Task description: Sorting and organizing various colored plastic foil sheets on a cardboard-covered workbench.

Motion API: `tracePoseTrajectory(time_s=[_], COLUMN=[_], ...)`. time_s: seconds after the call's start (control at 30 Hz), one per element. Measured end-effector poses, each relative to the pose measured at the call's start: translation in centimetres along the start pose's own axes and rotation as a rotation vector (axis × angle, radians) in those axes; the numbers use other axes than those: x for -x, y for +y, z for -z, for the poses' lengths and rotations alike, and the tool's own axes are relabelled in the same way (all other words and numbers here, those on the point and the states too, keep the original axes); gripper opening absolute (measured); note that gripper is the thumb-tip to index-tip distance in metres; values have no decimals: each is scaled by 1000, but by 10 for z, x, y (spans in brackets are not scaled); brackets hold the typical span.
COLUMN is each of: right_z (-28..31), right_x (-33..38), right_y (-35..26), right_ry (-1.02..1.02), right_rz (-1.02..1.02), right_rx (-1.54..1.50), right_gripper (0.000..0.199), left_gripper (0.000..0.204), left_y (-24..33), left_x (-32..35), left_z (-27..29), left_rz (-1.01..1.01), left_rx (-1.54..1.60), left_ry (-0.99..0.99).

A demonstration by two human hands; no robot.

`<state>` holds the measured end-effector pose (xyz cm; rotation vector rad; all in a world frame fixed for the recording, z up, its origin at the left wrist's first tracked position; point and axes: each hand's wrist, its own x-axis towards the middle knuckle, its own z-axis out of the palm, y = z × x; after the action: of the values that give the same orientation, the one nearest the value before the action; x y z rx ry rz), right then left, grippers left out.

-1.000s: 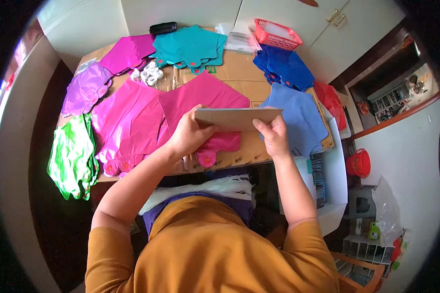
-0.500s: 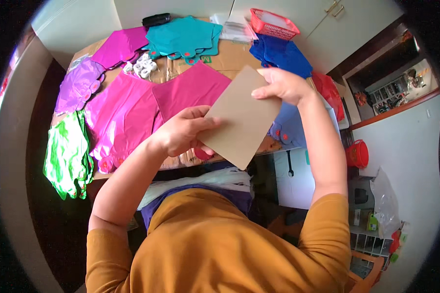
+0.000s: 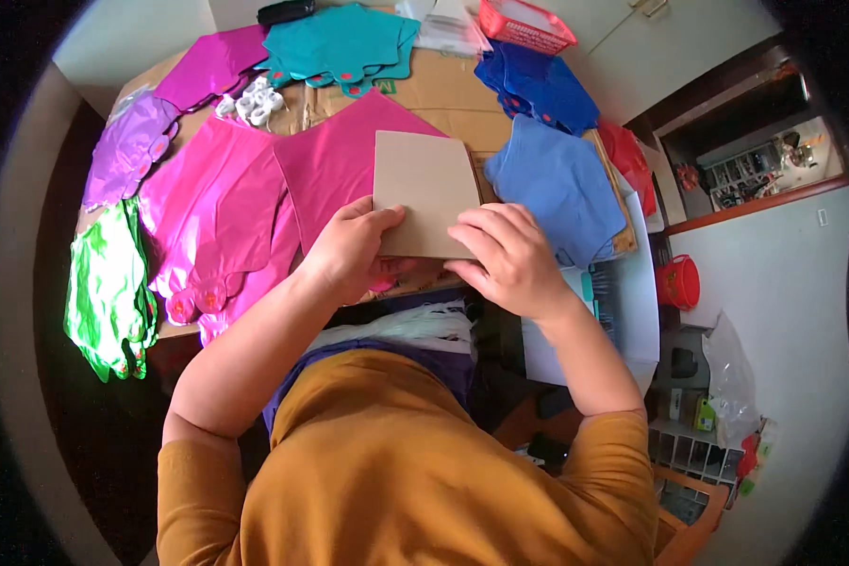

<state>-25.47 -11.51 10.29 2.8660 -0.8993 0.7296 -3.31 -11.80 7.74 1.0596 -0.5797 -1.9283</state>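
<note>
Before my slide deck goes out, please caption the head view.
Left hand holds a beige card, right hand at its edge, above colourful sheets.

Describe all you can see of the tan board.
The tan board is a flat, plain, four-sided sheet, stiff-looking, perhaps cardboard. No markings can be made out on its visible face; its underside is hidden. It is held up in front of the dark pink piece; its exact tilt is unclear. The left hand grips it at the lower left, thumb on the face. The right hand has fingers over its lower right corner; firm contact is unclear.
</note>
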Motion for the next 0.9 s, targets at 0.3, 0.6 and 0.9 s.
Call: tracePoseTrajectory(time_s=[0.3, 0.6, 0.9], right_z=[-23, -24, -30], right_x=[11, 11, 12], right_y=[25, 39, 50], right_ry=[-60, -166, -135], right_rz=[-366, -768, -862], right_rx=[-651, -911, -1112], right_gripper=[22, 22, 25], left_gripper=[50, 60, 61], left_y=[-4, -6, -6], left_x=[-10, -12, -14], left_z=[19, 15, 20], left_rz=[257, 239, 268], left_rx=[250, 293, 294], left_ry=[-285, -209, -206])
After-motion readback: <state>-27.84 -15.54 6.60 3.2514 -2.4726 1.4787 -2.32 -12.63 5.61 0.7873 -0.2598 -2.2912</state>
